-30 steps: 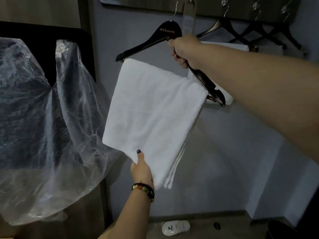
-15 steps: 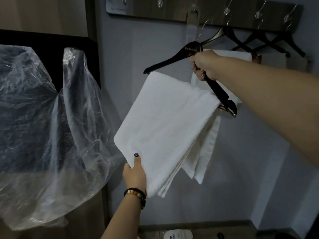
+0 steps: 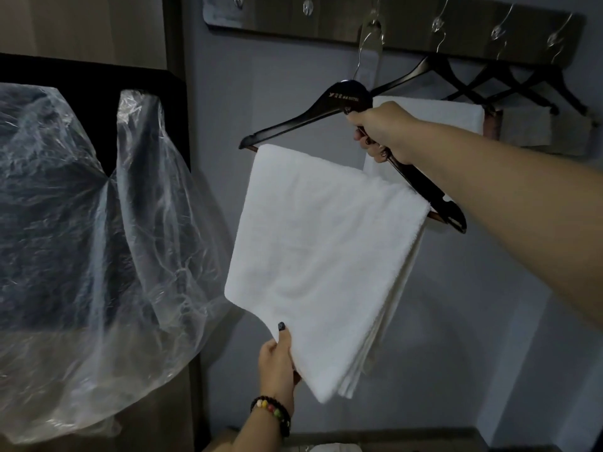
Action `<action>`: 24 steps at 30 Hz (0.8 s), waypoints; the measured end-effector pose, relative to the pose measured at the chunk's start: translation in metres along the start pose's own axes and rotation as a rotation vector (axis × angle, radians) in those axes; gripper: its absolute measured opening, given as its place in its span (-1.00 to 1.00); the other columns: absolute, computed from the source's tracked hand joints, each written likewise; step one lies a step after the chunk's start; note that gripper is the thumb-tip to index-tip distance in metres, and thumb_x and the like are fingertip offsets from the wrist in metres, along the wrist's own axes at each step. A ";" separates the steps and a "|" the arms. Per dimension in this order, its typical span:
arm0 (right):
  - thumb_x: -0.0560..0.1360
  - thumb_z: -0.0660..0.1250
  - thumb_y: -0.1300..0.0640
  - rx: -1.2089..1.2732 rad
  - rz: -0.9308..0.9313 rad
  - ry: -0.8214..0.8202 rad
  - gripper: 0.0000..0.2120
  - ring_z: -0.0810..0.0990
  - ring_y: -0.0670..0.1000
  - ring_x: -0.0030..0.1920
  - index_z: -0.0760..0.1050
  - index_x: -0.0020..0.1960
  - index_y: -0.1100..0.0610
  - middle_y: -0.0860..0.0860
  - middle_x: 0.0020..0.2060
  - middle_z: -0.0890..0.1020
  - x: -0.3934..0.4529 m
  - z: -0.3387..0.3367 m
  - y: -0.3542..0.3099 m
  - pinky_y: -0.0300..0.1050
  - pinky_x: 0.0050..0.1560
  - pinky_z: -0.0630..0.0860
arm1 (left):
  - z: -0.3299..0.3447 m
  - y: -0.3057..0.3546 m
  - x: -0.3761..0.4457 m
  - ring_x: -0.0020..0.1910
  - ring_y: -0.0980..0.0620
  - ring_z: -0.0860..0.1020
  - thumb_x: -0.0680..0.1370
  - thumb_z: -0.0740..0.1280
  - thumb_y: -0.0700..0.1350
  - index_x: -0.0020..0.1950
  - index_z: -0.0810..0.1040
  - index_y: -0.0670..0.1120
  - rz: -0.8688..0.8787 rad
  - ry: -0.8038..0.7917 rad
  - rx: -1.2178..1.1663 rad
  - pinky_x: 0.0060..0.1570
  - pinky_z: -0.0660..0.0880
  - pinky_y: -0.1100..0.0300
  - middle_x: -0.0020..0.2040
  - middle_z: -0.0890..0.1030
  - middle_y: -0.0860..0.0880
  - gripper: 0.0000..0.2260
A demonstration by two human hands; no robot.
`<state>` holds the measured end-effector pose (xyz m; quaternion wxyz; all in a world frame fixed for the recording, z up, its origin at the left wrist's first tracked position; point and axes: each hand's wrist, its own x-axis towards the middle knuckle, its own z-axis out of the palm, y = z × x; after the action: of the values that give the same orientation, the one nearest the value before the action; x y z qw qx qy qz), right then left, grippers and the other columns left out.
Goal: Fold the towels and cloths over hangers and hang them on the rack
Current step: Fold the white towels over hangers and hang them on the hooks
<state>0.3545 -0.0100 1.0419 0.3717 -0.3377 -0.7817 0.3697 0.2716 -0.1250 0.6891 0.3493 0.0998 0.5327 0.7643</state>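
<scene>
1. Plastic sheeting (image 3: 98,223), clear and crumpled, drapes over a dark shape on the far left of my view.
2. My left hand (image 3: 277,363), beaded bracelet (image 3: 272,414) on its wrist, pinches the bottom edge of the white towel (image 3: 319,262), thumb laid on the front face, the other fingers hidden behind the cloth.
3. That towel is folded over the bar of a black wooden hanger (image 3: 326,112), which is tilted, its near end lower.
4. My right hand (image 3: 381,132) has its fingers clenched round the hanger's neck and shoulder, holding it up just below the wall rack (image 3: 326,14).
5. Further right, more black hangers (image 3: 509,79) hang from the rack's hooks, one carrying another white towel (image 3: 434,115).
</scene>
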 end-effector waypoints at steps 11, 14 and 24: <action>0.57 0.21 -0.16 -0.069 -0.104 -0.056 -0.57 0.17 -0.08 -0.67 0.35 -0.30 0.15 0.00 -0.55 0.31 -0.009 -0.021 -0.015 -0.31 -0.60 0.10 | -0.019 0.062 0.027 0.13 -0.09 0.61 0.51 0.32 0.24 0.31 0.51 -0.01 0.116 0.058 -0.454 0.16 0.53 -0.12 0.18 0.64 -0.03 -0.53; 0.55 0.24 -0.15 -0.114 -0.128 0.013 -0.56 0.20 -0.07 -0.67 0.36 -0.32 0.16 0.03 -0.51 0.33 -0.007 -0.024 -0.010 -0.29 -0.56 0.13 | -0.012 0.069 0.023 0.06 -0.08 0.60 0.57 0.27 0.18 0.34 0.45 -0.12 0.194 0.342 -0.380 0.09 0.56 0.01 0.14 0.60 -0.04 -0.51; 0.57 0.23 -0.10 -0.088 0.015 0.081 -0.59 0.17 -0.11 -0.72 0.35 -0.31 0.18 0.04 -0.47 0.33 0.002 -0.045 0.015 -0.36 -0.65 0.09 | -0.033 0.067 0.014 0.03 -0.08 0.55 0.62 0.21 0.11 0.30 0.47 -0.13 0.325 0.542 -0.225 0.06 0.50 0.05 0.05 0.55 -0.01 -0.61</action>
<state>0.3952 0.0138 1.0502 0.3852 -0.3745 -0.7787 0.3239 0.2152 -0.1530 0.7317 0.0774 -0.0625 0.4958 0.8627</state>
